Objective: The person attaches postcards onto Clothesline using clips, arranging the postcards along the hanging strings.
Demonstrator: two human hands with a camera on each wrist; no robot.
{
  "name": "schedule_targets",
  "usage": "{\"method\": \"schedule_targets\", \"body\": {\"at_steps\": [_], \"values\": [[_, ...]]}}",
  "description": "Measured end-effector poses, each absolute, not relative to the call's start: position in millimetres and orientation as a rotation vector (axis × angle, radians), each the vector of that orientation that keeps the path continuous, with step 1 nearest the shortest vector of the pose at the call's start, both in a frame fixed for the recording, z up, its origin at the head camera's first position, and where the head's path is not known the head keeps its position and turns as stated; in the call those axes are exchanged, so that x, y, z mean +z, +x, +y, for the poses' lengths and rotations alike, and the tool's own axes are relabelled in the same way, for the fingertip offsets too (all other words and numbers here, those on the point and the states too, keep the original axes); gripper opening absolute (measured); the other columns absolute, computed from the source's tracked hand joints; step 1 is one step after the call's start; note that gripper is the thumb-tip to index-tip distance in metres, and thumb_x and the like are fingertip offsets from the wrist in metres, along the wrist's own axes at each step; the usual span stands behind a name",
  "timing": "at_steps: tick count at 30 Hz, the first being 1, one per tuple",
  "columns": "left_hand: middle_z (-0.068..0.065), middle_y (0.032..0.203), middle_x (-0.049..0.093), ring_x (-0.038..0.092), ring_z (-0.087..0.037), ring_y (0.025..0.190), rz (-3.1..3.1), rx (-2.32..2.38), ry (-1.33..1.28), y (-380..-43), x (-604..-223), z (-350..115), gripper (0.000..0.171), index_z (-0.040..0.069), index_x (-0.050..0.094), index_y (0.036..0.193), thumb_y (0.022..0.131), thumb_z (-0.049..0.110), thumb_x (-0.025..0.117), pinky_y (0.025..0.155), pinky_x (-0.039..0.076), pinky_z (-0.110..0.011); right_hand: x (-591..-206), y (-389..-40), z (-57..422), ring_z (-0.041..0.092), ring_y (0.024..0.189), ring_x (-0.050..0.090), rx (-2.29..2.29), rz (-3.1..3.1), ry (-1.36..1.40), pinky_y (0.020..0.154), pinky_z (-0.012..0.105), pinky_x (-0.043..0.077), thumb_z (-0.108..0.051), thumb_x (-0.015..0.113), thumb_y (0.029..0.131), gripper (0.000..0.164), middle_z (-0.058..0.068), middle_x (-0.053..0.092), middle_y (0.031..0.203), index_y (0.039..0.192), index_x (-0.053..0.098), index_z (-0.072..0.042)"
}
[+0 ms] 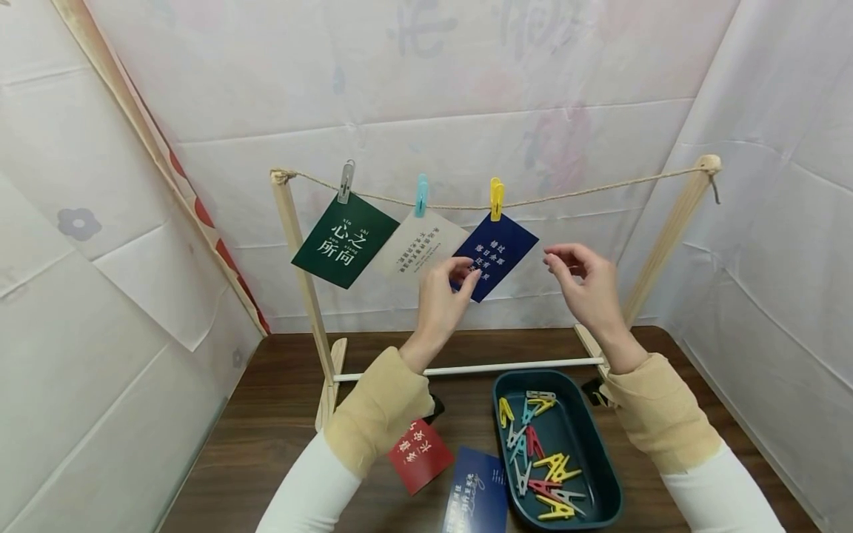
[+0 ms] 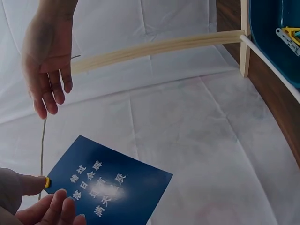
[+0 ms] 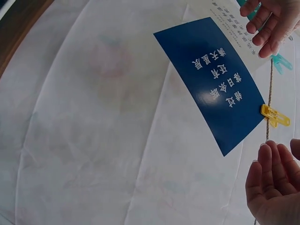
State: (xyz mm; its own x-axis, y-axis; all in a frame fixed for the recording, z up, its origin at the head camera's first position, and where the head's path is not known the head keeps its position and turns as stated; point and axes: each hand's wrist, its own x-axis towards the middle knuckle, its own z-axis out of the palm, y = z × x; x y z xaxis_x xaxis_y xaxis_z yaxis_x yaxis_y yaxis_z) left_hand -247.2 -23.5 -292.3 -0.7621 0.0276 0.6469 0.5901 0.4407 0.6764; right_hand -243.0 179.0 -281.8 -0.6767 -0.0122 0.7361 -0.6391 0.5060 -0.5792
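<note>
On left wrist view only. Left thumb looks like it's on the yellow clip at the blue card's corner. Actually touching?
Observer: No. The right wrist view shows a clear gap between the left hand and the yellow clip.
Operator: Copy. Any other cards on the rope?
Observer: Two, per the head view: a green card and a white card.
Operator: And on the table?
Observer: Head view has a red card lying left of the tray.
</note>
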Motion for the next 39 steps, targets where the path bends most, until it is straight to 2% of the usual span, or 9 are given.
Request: {"method": "schedule_targets", "body": {"at_steps": [4, 11, 18, 27, 34, 39], "values": [[-0.008, 0.076, 0.062, 0.056, -0.016, 0.066, -2.154, -1.349, -0.519, -243, -302, -25, 0.020, -0.006, 0.063, 0.096, 0.083, 0.010, 0.062, 0.056, 0.045, -0.021, -290, -238, 181, 0.004, 0.071, 0.054, 1.131, -2.123, 0.514, 0.065, 0.016, 0.041, -0.011, 0.057, 0.087, 0.016, 0.009, 0.064, 0.085, 0.097, 0.063, 0.000], [-0.009, 0.075, 0.062, 0.057, -0.018, 0.065, -2.211, -1.349, -0.499, -237, -319, -26, 0.020, -0.006, 0.062, 0.095, 0.083, 0.010, 0.062, 0.058, 0.047, -0.030, -306, -235, 185, 0.011, 0.073, 0.055, 1.079, -2.222, 0.488, 0.065, 0.019, 0.042, -0.014, 0.058, 0.087, 0.016, 0.007, 0.064, 0.085, 0.096, 0.064, -0.003], [-0.008, 0.076, 0.062, 0.058, -0.018, 0.067, -2.276, -1.367, -0.486, -231, -334, -24, 0.019, -0.005, 0.063, 0.095, 0.082, 0.009, 0.063, 0.060, 0.048, -0.026, -319, -232, 187, 0.014, 0.072, 0.055, 1.051, -2.285, 0.493, 0.061, 0.020, 0.043, -0.014, 0.058, 0.087, 0.016, 0.007, 0.064, 0.085, 0.096, 0.064, -0.002], [-0.009, 0.077, 0.062, 0.057, -0.018, 0.067, -2.347, -1.400, -0.464, -223, -358, -22, 0.021, -0.004, 0.062, 0.096, 0.080, 0.010, 0.065, 0.063, 0.047, -0.029, -339, -227, 191, 0.017, 0.074, 0.056, 1.031, -2.452, 0.515, 0.064, 0.031, 0.047, -0.011, 0.056, 0.087, 0.018, 0.009, 0.062, 0.087, 0.101, 0.061, 0.000], [-0.011, 0.079, 0.060, 0.056, -0.022, 0.069, -2.391, -1.417, -0.443, -216, -380, -19, 0.023, -0.004, 0.061, 0.096, 0.080, 0.012, 0.066, 0.062, 0.045, -0.027, -359, -222, 192, 0.021, 0.079, 0.058, 1.039, -2.580, 0.528, 0.068, 0.037, 0.048, -0.016, 0.057, 0.088, 0.023, 0.011, 0.062, 0.092, 0.103, 0.060, 0.001], [-0.008, 0.077, 0.057, 0.053, -0.016, 0.067, -2.360, -1.451, -0.500, -213, -403, -19, 0.026, -0.004, 0.060, 0.095, 0.082, 0.018, 0.065, 0.060, 0.045, -0.024, -373, -222, 193, 0.021, 0.078, 0.059, 1.013, -2.632, 0.562, 0.067, 0.035, 0.048, -0.016, 0.058, 0.087, 0.024, 0.010, 0.063, 0.091, 0.101, 0.060, 0.002]]}}
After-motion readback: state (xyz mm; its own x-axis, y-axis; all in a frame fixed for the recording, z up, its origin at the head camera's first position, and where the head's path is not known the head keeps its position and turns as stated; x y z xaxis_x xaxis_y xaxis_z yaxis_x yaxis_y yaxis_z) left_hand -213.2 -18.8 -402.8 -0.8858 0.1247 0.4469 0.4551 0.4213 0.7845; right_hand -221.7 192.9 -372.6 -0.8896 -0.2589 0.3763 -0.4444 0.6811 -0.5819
